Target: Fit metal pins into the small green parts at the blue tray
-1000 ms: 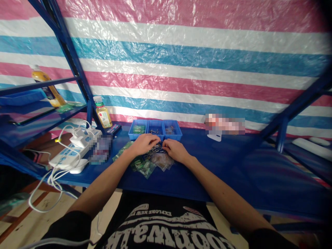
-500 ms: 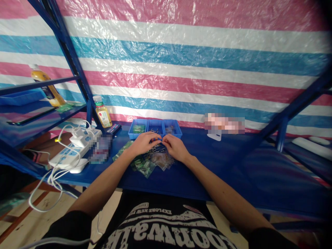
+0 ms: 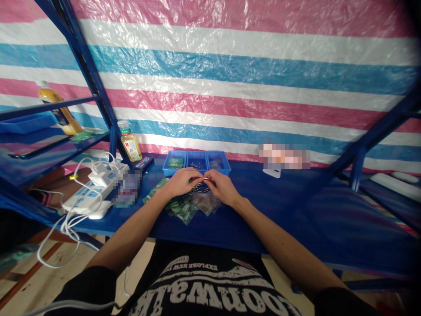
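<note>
My left hand point(image 3: 182, 181) and my right hand point(image 3: 221, 186) meet over a blue table point(image 3: 263, 210), fingertips pinched together on a small metal part point(image 3: 204, 179) held between them. Under the hands lies a heap of small dark metal pieces point(image 3: 197, 188). Beside and below that heap are small clear bags, some with green contents point(image 3: 179, 209), some with brownish contents point(image 3: 207, 202). Just beyond the hands stands a blue tray with three compartments point(image 3: 196, 163) holding small parts.
A white power strip with plugs and cables point(image 3: 95, 186) lies at the left. A small drink bottle point(image 3: 130, 142) stands by the blue rack post point(image 3: 95, 83); another bottle point(image 3: 59, 107) is on the left shelf. A striped tarp point(image 3: 250, 70) hangs behind.
Both hands have lifted slightly off the heap and drawn closer, fingertips now meeting on a small metal part.
</note>
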Motion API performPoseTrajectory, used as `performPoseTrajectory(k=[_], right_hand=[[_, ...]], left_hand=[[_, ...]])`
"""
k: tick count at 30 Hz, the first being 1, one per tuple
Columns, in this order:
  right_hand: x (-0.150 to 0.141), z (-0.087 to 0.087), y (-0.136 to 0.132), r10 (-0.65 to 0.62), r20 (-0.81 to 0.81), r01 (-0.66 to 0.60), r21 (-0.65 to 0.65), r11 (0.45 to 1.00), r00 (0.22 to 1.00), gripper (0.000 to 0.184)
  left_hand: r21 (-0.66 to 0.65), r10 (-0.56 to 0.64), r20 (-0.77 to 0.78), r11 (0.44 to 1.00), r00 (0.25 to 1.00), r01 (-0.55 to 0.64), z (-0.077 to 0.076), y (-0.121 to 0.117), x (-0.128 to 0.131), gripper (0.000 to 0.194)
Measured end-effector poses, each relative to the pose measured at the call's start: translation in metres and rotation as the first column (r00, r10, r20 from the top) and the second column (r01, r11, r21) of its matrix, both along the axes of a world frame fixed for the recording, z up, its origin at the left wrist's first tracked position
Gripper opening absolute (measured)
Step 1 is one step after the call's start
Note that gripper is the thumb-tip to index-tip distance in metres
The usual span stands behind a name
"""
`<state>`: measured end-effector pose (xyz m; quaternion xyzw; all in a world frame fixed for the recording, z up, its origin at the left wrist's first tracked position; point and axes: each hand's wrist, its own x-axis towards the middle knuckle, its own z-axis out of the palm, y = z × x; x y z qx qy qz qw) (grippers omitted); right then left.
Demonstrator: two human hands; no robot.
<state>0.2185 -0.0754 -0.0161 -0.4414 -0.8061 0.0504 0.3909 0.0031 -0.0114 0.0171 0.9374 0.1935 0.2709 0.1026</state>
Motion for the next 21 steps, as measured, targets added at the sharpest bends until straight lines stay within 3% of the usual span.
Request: performPoseTrajectory(k=[21], right_hand=[[-0.0005, 0.0042, -0.0028, -0.066, 0.073, 0.071, -0.074, 0.995, 0.995, 0.017]], left_hand=[[0.043, 0.012, -0.031, 0.999, 0.999, -0.011, 0.0039, -0.0039, 0.0005, 0.026]])
